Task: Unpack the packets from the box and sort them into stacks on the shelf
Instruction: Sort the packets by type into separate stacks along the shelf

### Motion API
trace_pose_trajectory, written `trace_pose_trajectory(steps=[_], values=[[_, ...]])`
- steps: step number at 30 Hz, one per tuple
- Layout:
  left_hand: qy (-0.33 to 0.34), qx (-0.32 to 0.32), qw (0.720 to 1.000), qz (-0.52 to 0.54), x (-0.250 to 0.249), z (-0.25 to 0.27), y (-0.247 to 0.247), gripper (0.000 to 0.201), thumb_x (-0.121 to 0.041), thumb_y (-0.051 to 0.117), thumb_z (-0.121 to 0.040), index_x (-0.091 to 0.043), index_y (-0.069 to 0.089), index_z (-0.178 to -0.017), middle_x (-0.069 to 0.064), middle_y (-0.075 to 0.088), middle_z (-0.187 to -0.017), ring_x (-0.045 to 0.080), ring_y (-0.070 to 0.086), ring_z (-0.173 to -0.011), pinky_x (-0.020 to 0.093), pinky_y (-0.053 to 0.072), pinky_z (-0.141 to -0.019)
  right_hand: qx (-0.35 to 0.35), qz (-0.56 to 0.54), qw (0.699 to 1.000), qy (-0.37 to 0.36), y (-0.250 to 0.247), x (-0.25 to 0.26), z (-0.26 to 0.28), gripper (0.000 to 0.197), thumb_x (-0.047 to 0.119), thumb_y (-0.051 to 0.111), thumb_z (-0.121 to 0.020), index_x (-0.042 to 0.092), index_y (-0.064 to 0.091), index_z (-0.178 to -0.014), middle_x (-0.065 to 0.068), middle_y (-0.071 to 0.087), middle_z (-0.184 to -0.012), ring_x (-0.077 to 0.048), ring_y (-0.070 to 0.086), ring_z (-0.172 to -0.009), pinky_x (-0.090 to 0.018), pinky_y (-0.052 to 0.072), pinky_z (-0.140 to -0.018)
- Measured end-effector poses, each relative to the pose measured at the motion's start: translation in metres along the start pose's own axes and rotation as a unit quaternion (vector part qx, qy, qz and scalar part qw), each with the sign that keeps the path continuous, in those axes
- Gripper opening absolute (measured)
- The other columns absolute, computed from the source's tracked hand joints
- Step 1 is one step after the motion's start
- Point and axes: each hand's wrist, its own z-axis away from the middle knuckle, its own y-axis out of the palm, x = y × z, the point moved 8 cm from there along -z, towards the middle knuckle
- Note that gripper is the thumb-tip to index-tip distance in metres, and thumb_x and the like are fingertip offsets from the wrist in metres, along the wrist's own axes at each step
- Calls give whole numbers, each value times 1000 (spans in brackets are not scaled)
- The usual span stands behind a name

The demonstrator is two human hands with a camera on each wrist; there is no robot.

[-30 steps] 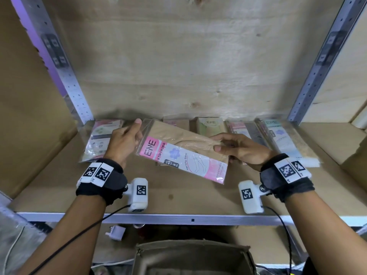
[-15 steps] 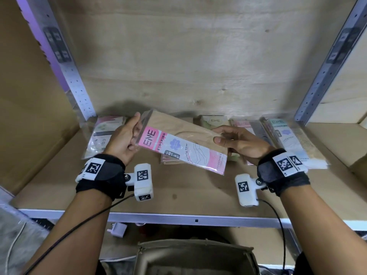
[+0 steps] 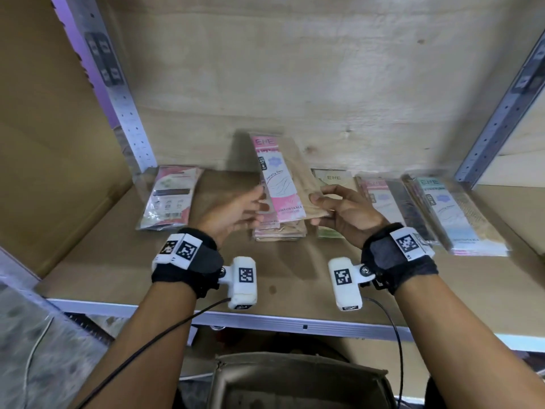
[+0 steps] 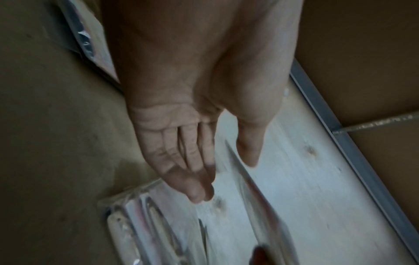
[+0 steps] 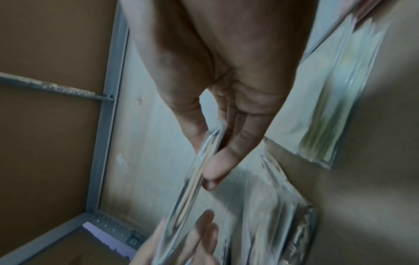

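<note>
Where the flat pink-and-tan plastic-wrapped stocking packet [image 3: 280,178] had lain crosswise between both hands a second earlier, it now stood turned lengthwise, its top tilted up toward the pale plywood back wall [image 3: 295,84] and its lower end just above the pink-and-tan stack [image 3: 278,228] at the middle of the brown wooden shelf [image 3: 118,261]. The right hand [image 3: 345,214] pinched the packet's right edge between thumb and curled fingers, which the right wrist view showed clearly. The left hand [image 3: 233,214] was open, its fingers straight and relaxed beside the packet's left edge; whether they touched it could not be told through the blur. The turn suggested the packet had been matched to its stack and was about to be laid on top, so this one item seemed nearly sorted. Along the shelf lay other stacks: a pink-and-white one [image 3: 169,199] at the far left, a green-labelled one [image 3: 331,181] just right of the middle stack, then a pink-and-dark one [image 3: 392,202], and a teal-labelled one [image 3: 454,214] at the far right. Below the shelf edge, the open grey-brown cardboard box [image 3: 295,379] showed only its rim and a dim inside; what remained in it could not be seen.
</note>
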Motion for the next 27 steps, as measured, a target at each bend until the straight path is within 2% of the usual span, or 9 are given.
trace_pose_trajectory(steps=[4, 7, 9, 11, 13, 18, 22, 25, 27], values=[[42, 26, 999, -23, 0, -5, 16, 31, -16, 73, -89, -9, 70, -119, 6, 77, -106, 18, 75, -90, 24, 59, -71, -24, 36, 999, 5, 10, -8, -6, 25, -3, 70, -85, 7, 50, -95, -24, 64, -105, -32, 69, -66, -30, 60, -50], [58, -17, 998, -27, -1, -11, 8, 35, -7, 75, -86, -4, 69, -120, 10, 76, -108, 21, 75, -92, 33, 60, -77, -55, 100, 993, -5, 7, -9, -12, 27, 2, 75, -82, 9, 51, -91, -17, 65, -92, -22, 68, -61, -33, 60, -51], [63, -61, 995, -37, -1, -14, -2, 37, -9, 79, -83, -5, 69, -119, 5, 78, -100, 18, 76, -87, 29, 59, -73, -67, 164, 984, -5, 4, -9, -17, 27, 8, 79, -80, 10, 54, -91, -8, 63, -72, -14, 60, -47, -28, 54, -47], [67, -90, 992, -51, -1, -16, -10, 34, -11, 81, -81, -9, 71, -113, -4, 79, -86, 9, 76, -77, 18, 56, -62, -68, 221, 973, 4, 2, -12, -21, 26, 11, 80, -79, 10, 58, -93, -5, 60, -65, -13, 54, -47, -26, 47, -45], [62, -101, 991, -63, 1, -19, -13, 31, -10, 82, -80, -9, 72, -110, -5, 79, -82, 8, 76, -74, 16, 56, -59, -63, 247, 967, 13, 3, -15, -24, 27, 10, 79, -79, 9, 60, -98, -6, 61, -63, -15, 53, -51, -26, 45, -49], [36, -110, 985, -127, 12, -27, -14, 32, -10, 80, -81, -7, 72, -112, 8, 77, -98, 16, 74, -73, 25, 58, -68, -70, 304, 950, 27, 3, -22, -29, 28, 11, 80, -77, 11, 61, -97, -8, 65, -63, -18, 57, -53, -32, 51, -64], [19, -112, 985, -129, 19, -29, -13, 32, -9, 80, -81, -4, 73, -112, 14, 76, -103, 26, 75, -87, 40, 60, -85, -75, 333, 940, 26, 2, -25, -31, 25, 12, 82, -75, 14, 59, -84, -9, 66, -69, -21, 59, -56, -34, 53, -67], [20, -115, 984, -133, 19, -29, -12, 32, -9, 80, -81, -4, 73, -112, 14, 76, -102, 27, 75, -88, 42, 61, -85, -77, 334, 939, 29, 2, -25, -31, 27, 13, 83, -75, 15, 58, -86, -9, 66, -73, -22, 61, -57, -33, 53, -65], [21, -115, 984, -136, 19, -30, -11, 33, -10, 80, -82, -3, 73, -114, 15, 76, -104, 26, 75, -88, 38, 61, -82, -80, 330, 940, 33, 2, -26, -31, 31, 13, 83, -76, 13, 58, -94, -10, 67, -75, -24, 62, -58, -32, 53, -64]])
